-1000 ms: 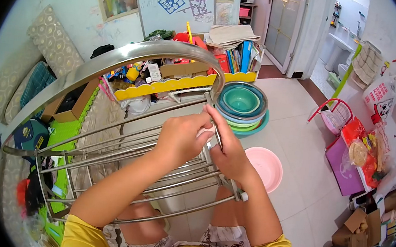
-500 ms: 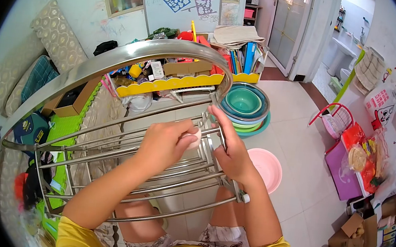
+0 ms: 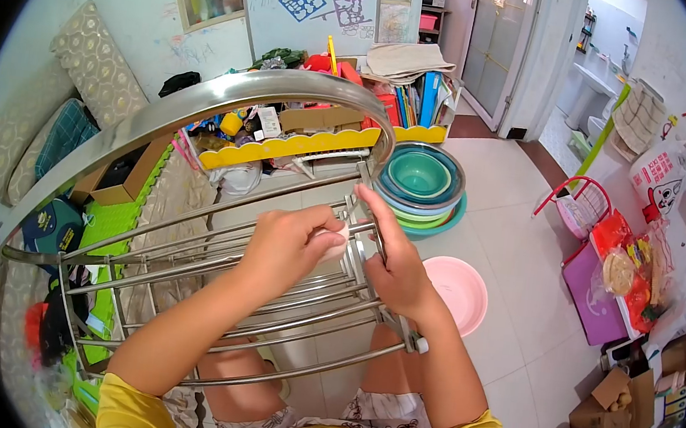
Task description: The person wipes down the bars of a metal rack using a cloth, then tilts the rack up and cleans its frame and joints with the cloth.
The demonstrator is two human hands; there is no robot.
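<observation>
Holds left hand (image 3: 285, 246) farther from right hand (image 3: 397, 274) than earlier, pinching white wad (image 3: 340, 243) between thumb and fingers; clasps shiny silver tubular-metal rack (image 3: 290, 85) with latter.

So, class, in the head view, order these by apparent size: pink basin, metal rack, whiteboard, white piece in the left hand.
1. Metal rack, helped by nearness
2. Whiteboard
3. Pink basin
4. White piece, partly hidden by the left hand

Head camera: is looking forward and down from above patterned shorts (image 3: 393, 416)
Whiteboard (image 3: 314, 10): is standing far off, near top edge
Left hand (image 3: 288, 246) and right hand (image 3: 398, 266): are showing close below, mid-view
</observation>
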